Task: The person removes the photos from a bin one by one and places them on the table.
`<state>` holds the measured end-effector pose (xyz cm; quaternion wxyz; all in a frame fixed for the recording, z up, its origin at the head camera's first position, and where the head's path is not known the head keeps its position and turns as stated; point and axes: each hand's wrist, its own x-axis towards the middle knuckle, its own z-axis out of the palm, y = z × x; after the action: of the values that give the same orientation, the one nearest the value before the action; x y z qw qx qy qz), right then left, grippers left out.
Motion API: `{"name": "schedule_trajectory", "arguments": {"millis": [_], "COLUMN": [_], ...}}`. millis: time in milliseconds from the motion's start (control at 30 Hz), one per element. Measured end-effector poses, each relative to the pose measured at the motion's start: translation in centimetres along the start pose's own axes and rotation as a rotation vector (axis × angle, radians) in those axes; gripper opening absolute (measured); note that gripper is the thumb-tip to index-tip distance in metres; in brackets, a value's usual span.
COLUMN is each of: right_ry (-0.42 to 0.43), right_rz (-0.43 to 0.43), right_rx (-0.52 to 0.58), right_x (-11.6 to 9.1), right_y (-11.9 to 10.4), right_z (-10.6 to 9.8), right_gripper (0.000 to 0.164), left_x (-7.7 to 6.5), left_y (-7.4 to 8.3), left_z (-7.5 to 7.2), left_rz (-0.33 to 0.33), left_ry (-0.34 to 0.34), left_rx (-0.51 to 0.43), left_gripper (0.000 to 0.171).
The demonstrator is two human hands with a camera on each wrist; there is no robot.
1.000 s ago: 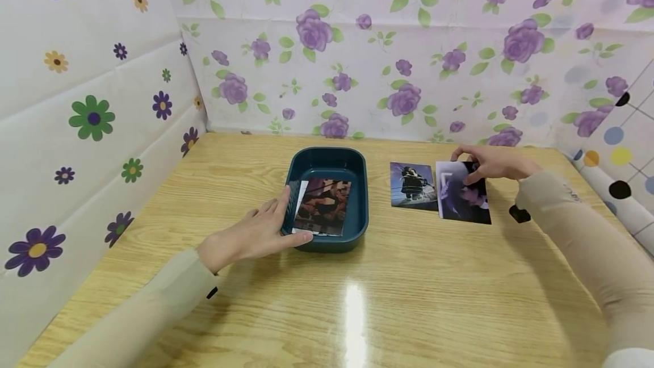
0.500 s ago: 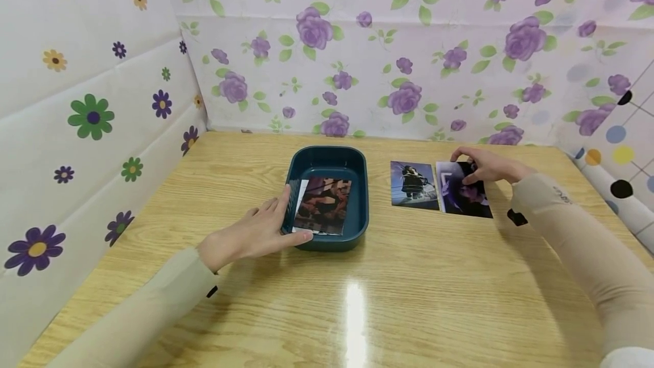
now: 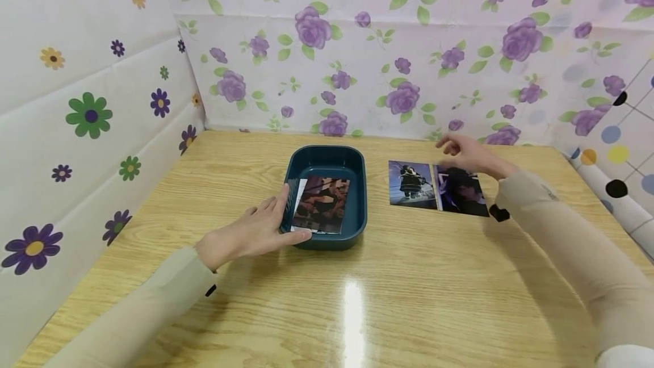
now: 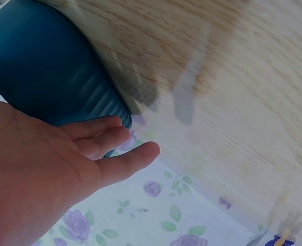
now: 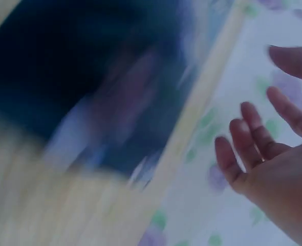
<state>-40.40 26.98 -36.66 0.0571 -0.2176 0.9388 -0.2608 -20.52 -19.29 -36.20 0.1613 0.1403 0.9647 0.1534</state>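
Note:
A dark teal rectangular tray [image 3: 332,155] stands mid-table, and a small stack of photo prints [image 3: 323,206] lies inside it. My left hand [image 3: 255,231] rests at the tray's left side, fingers extended along the wall and thumb over its front corner. In the left wrist view the left hand's [image 4: 64,159] fingers touch the ribbed outer wall. To the right lie two photo prints side by side: one with a dark figure against blue [image 3: 411,185], the other purple and dark [image 3: 462,195]. Above the purple print's far edge, my right hand [image 3: 467,154] is raised with loosely bent fingers, holding nothing.
The wooden table [image 3: 245,311] meets a floral-covered back wall [image 3: 265,72]. Flower-patterned covering [image 3: 92,163] stands along the left side, and dotted covering [image 3: 625,169] along the right.
My right hand has let go of the purple print, lifting off toward the back and slightly left. That print has settled flat beside the other. My left hand has stayed at the tray.

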Motion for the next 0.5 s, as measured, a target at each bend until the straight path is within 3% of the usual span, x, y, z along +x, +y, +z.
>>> {"name": "schedule_trajectory", "arguments": {"millis": [100, 233, 400, 500], "right_ry": [0.002, -0.034, -0.088, -0.14], "right_rz": [0.004, -0.07, -0.182, -0.266], "right_rx": [0.151, 0.224, 0.276, 0.238], "right_x": [1.3, 3.1, 5.2, 6.4], "right_y": [-2.9, -7.1, -12.2, -15.0], "right_z": [0.4, 1.3, 2.6, 3.9], "right_gripper": [0.046, 0.046, 0.042, 0.044], "left_x": [0.0, -0.1, -0.1, 0.0], "left_y": [-0.1, -0.2, -0.1, -0.1], "left_z": [0.0, 0.1, 0.0, 0.0], "left_rz": [0.001, 0.002, 0.008, 0.009], "left_ry": [0.0, 0.0, 0.008, 0.008], "left_rx": [-0.003, -0.005, 0.0, 0.002], "left_gripper": [0.113, 0.113, 0.113, 0.113]}}
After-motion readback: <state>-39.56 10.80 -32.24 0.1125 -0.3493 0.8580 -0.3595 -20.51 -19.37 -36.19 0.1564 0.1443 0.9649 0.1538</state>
